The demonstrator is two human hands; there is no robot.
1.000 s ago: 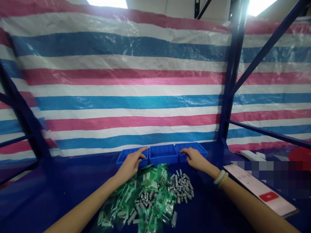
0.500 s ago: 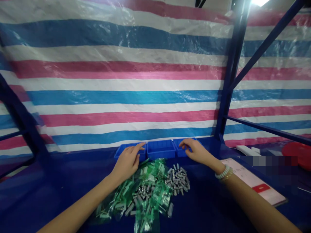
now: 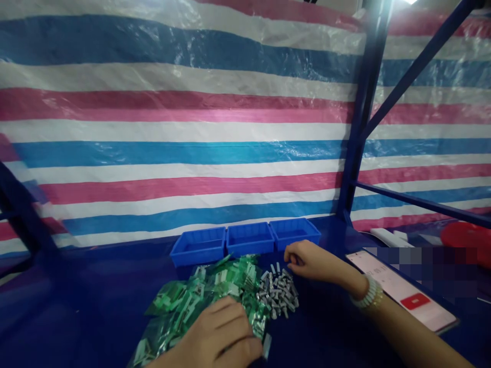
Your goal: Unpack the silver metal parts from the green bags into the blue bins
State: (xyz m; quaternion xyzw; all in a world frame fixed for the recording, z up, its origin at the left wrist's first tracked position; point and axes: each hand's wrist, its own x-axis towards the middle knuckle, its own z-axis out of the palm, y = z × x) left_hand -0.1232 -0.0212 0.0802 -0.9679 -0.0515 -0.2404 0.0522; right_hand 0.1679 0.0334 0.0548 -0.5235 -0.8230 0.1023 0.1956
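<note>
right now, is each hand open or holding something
Left hand: curled over green packets; grip cannot be told.
Right hand: curled near grey pieces; grip unclear.

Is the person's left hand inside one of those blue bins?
No, the left hand is over the green packets, nearer the camera than the row of three blue bins.

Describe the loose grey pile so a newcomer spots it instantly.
Start at the three blue bins below the striped sheet. Nearer the camera, below-left of the right hand, lies the grey pile. Its small pieces sit unbagged, unlike the green packets beside it.
</note>
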